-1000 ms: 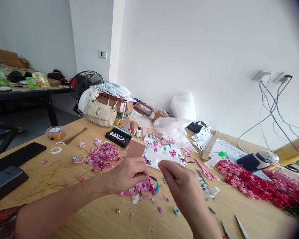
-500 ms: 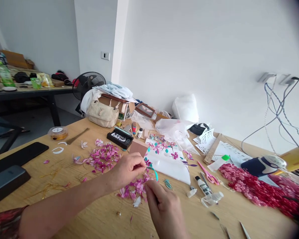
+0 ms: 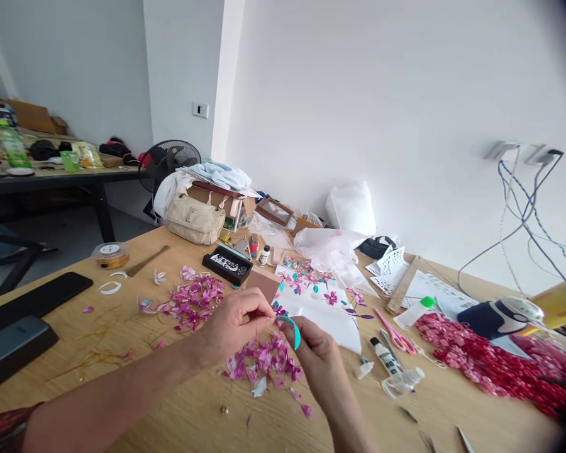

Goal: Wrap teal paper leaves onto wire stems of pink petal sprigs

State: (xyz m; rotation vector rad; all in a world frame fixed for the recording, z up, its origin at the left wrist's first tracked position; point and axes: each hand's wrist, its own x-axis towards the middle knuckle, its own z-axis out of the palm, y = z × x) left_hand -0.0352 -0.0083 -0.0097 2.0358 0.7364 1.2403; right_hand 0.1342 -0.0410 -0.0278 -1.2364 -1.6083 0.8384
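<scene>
A curved, narrow teal leaf-shaped strip (image 3: 292, 331) hangs between my hands above the table. My left hand (image 3: 238, 322) pinches its thin end between thumb and forefinger. My right hand (image 3: 317, 346) closes on the strip from the right, its fingertips partly hidden behind it. Below them lies a loose pile of pink-purple petals (image 3: 266, 358) with one whitish petal (image 3: 259, 387). Behind the hands, pink flowers with teal leaves (image 3: 330, 297) rest on a white sheet (image 3: 344, 330).
A bigger petal pile (image 3: 195, 299), a black case (image 3: 227, 264) and a phone (image 3: 38, 302) lie leftward. Rightward are pink scissors (image 3: 396, 333), a glue bottle (image 3: 385, 355), tweezers (image 3: 464, 439) and red-pink flower strands (image 3: 490, 362). A beige bag (image 3: 195, 221) stands behind.
My right hand has moved up and turned, bringing its fingers to the teal strip. My left hand stays about where it was. Pink petals nearer me have come into view.
</scene>
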